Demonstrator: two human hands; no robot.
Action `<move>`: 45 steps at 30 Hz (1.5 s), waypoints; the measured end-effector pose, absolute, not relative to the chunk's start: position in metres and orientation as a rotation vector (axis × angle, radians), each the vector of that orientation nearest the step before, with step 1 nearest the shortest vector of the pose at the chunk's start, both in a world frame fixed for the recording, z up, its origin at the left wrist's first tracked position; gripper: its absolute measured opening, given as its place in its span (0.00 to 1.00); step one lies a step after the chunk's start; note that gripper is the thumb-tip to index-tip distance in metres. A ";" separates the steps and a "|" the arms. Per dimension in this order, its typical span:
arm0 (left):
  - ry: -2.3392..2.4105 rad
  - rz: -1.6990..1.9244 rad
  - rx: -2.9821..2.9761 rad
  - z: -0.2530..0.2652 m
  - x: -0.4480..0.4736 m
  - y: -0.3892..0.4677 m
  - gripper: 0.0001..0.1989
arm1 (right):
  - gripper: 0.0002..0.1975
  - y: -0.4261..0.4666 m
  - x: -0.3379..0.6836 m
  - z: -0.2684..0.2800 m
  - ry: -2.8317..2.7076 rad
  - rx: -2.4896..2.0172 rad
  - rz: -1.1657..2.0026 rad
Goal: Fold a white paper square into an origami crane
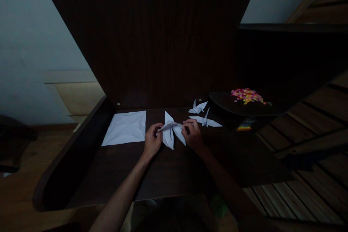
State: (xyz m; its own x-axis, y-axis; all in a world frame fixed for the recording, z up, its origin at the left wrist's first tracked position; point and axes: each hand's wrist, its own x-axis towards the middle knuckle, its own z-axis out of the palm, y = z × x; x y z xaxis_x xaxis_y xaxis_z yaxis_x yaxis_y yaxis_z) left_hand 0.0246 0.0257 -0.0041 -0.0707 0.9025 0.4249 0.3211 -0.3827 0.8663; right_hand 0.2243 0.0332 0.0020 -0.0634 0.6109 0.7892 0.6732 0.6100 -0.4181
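A partly folded white origami paper, with several pointed flaps spread out, sits between my hands over the dark desk. My left hand pinches its left tip between thumb and fingers. On the other side, my right hand is closed on its right part, fingers bent at the edge. Just beyond my right hand lies a white paper crane with wings spread. A second paper crane rests behind that one. To the left is a creased white sheet of paper, lying flat.
Small colourful pieces are heaped on a dark corner shelf at the right. Below the shelf is a packet with a yellow and red band. A raised side board bounds the desk on the left; a tall dark panel stands behind.
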 end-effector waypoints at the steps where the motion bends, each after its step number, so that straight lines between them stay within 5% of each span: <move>1: 1.316 1.476 1.687 -0.004 0.024 0.026 0.13 | 0.04 0.034 0.225 0.002 -1.749 -1.059 -0.075; 9: 1.239 1.443 1.650 0.004 0.008 0.034 0.18 | 0.05 0.035 0.229 0.008 -1.774 -1.066 -0.032; 25: 1.352 1.620 1.562 0.009 0.020 0.041 0.10 | 0.06 0.028 0.206 -0.007 -1.877 -1.300 0.075; 35: 1.441 1.487 1.225 -0.005 0.036 0.035 0.17 | 0.06 0.030 0.199 -0.012 -1.596 -1.348 0.533; 45: 1.341 1.478 0.986 -0.017 0.050 0.029 0.27 | 0.09 0.029 0.197 -0.011 -1.530 -1.361 0.475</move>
State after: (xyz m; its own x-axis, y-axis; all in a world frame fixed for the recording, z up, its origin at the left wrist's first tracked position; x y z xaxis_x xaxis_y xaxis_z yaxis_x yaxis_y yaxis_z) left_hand 0.0502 0.0289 -0.0173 -0.2936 0.9559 -0.0044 -0.0973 -0.0253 0.9949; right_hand 0.1971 0.0290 -0.0105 0.1250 0.9048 0.4070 0.5149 0.2914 -0.8062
